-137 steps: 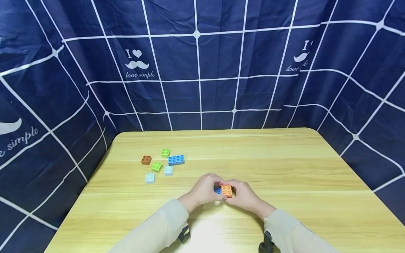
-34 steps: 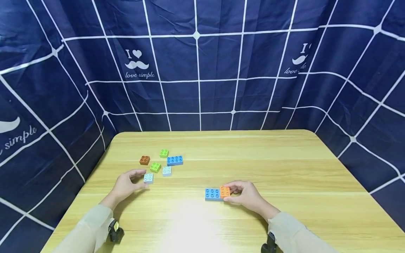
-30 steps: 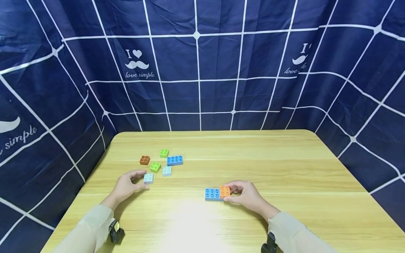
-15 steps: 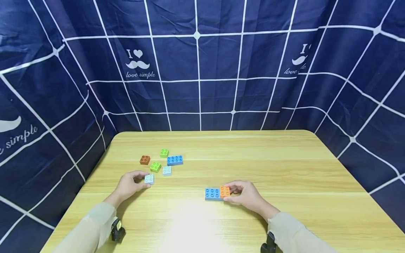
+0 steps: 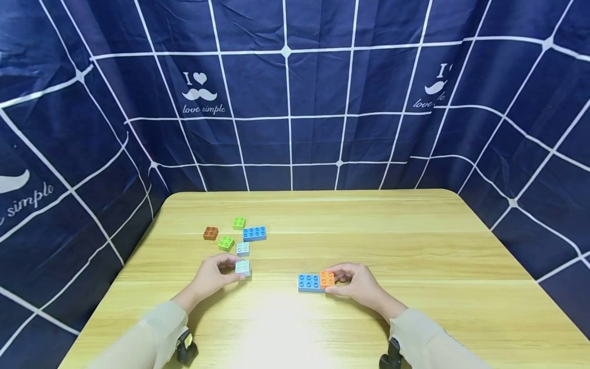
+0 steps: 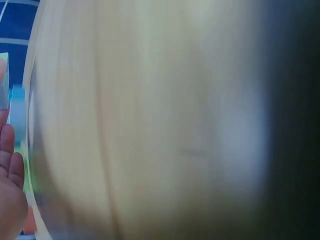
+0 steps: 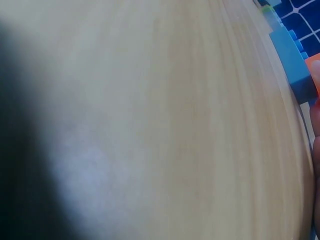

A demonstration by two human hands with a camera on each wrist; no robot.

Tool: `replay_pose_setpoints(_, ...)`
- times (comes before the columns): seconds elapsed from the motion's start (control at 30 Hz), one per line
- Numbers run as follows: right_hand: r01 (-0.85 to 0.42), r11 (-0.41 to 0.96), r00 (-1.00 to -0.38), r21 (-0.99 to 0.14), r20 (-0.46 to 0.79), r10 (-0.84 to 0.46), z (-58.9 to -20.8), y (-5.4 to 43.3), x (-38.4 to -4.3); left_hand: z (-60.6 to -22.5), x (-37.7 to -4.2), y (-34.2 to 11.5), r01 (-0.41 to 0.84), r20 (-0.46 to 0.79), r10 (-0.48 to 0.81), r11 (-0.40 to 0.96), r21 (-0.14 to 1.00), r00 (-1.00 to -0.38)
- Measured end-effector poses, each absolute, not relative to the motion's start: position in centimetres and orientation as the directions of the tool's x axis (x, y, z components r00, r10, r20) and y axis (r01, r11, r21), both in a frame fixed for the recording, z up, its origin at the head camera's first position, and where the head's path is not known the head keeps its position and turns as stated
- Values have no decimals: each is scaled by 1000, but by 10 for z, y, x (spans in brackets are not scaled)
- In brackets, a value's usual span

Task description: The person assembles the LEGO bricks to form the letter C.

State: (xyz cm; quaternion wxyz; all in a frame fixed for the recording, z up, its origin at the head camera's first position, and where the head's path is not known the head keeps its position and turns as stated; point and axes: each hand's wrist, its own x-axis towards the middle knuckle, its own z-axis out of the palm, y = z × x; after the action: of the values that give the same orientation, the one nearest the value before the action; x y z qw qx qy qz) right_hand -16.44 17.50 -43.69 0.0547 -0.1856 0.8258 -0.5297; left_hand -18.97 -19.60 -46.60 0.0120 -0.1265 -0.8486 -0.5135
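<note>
My left hand [image 5: 213, 277] pinches a pale blue 2x2 toy brick [image 5: 243, 267] between thumb and fingers, studs facing up. In the left wrist view that pale brick [image 6: 4, 82] shows at the left edge above the curled fingers. My right hand [image 5: 357, 284] holds an orange 2x2 brick [image 5: 327, 279] by its sides. The orange brick sits on the right end of a long blue brick [image 5: 309, 283], whose left studs are bare. The right wrist view catches the blue brick [image 7: 294, 67] with a bit of orange beside it.
Left of centre lie loose bricks: a brown one [image 5: 210, 233], two green ones, a front green brick [image 5: 226, 243] and a rear green brick [image 5: 239, 223], a blue 2x4 brick [image 5: 255, 233] and a second pale blue brick [image 5: 243, 249]. A dark gridded cloth [image 5: 313, 128] hangs behind the wooden table [image 5: 392, 230].
Both hands were together at the orange and blue bricks; the left then went left to a pale blue brick and has now carried it rightward. The right hand has stayed on the orange brick lately.
</note>
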Motion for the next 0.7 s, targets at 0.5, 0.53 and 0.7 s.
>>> replay_pose_setpoints(0.5, -250, 376, -926, -892, 106, -363, -439, 175, -165, -464, -194, -128, 351, 218, 348, 386, 853, -912)
replay_pose_setpoints(0.53, -246, 373, -926, -894, 103, -364, -439, 175, -165, -463, -194, -124, 355, 220, 354, 381, 854, -909)
replay_pose_setpoints(0.7, -240, 373, -928, -896, 99, -359, -440, 175, -166, -461, -194, -107, 361, 216, 377, 372, 855, -901)
